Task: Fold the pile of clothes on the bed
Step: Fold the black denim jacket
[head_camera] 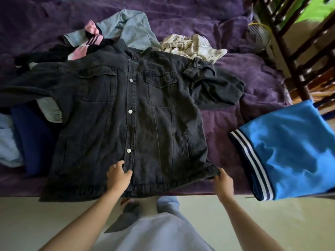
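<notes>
Black denim jacket lies flat, front up, on the purple bed. Left hand pinches the placket at the hem, and right hand has its fingers curled round the hem corner. Thick cloth, likely stiff and weighty, so best taken at hem and shoulders. No label or writing readable.

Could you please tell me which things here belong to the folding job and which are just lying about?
Job: black denim jacket, left hand, right hand, unfolded clothes behind it, folded blue garment.
Lying about: dark wooden frame, fan.
</notes>
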The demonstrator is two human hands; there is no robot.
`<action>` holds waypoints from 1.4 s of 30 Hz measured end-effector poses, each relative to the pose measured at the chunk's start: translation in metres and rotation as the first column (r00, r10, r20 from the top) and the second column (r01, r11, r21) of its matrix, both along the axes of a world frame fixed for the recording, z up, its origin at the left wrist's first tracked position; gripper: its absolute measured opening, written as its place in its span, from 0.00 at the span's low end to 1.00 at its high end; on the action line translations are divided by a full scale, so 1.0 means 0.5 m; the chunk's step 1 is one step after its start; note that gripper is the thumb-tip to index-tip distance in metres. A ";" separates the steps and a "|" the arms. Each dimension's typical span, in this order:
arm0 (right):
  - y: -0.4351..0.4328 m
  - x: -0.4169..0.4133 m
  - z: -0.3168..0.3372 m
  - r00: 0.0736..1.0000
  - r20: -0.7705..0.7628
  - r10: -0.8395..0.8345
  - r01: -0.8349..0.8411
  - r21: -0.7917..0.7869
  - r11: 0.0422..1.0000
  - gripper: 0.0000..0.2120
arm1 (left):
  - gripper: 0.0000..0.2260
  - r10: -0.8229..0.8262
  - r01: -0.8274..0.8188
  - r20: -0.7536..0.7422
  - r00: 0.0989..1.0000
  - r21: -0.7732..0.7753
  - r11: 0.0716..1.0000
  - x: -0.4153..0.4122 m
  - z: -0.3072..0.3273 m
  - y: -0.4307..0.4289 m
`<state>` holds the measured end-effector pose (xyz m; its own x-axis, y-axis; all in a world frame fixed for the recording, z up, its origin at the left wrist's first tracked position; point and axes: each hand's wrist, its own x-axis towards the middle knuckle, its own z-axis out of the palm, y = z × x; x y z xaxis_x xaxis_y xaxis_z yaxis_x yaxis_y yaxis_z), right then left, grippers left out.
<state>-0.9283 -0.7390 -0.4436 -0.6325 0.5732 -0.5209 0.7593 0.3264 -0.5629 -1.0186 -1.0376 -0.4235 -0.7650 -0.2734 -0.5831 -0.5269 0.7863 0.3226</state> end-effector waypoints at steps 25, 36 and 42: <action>-0.014 -0.053 0.033 0.501 0.524 0.689 -0.780 -0.072 0.622 0.21 | 0.10 -0.432 0.353 0.362 0.826 0.264 0.898 -0.075 0.022 0.057; 0.113 -0.401 0.103 0.783 0.289 0.551 -0.620 0.281 0.733 0.18 | 0.15 -0.287 0.203 0.208 0.935 0.350 0.915 -0.222 0.070 0.095; 0.166 -0.542 0.098 0.714 0.400 0.574 -0.696 0.312 0.647 0.20 | 0.18 -0.199 0.131 0.169 0.965 0.347 0.929 -0.278 0.077 0.127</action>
<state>-1.1995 -0.6560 -0.3947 -0.8086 0.2688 -0.5234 0.3602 0.9295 -0.0792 -1.1577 -0.9742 -0.3852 -0.6425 0.0809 -0.7620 -0.4785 0.7343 0.4814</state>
